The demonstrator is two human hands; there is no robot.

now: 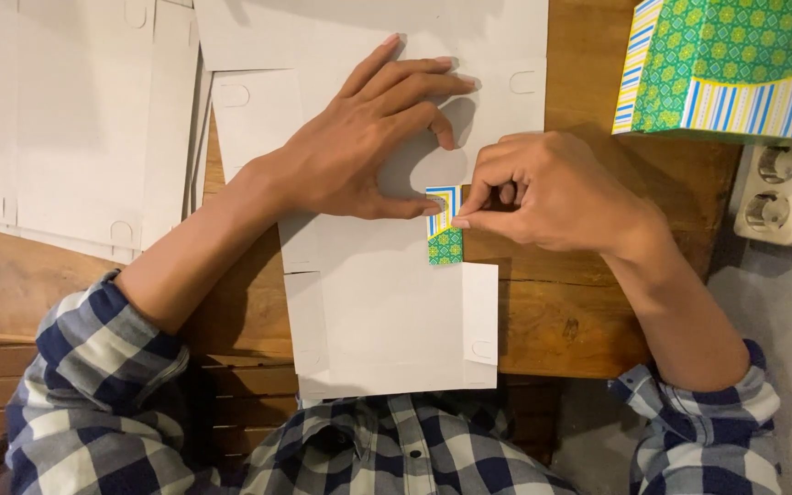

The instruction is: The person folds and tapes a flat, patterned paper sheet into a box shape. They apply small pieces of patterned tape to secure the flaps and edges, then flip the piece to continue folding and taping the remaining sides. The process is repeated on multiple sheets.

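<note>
The checked shirt fills the bottom edge; above it the white cardboard sheet runs lengthwise up the frame's middle, left hand spread flat on it, right hand pinching its patterned flap at centre.

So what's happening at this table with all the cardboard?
A person in a checked shirt is folding a flat white cardboard box blank on a wooden table. The left hand presses the sheet flat, while the right hand pinches a small flap folded over, showing its green and striped printed side. More flat blanks lie to one side, and a finished patterned box sits at the far corner by a wall socket.
</note>
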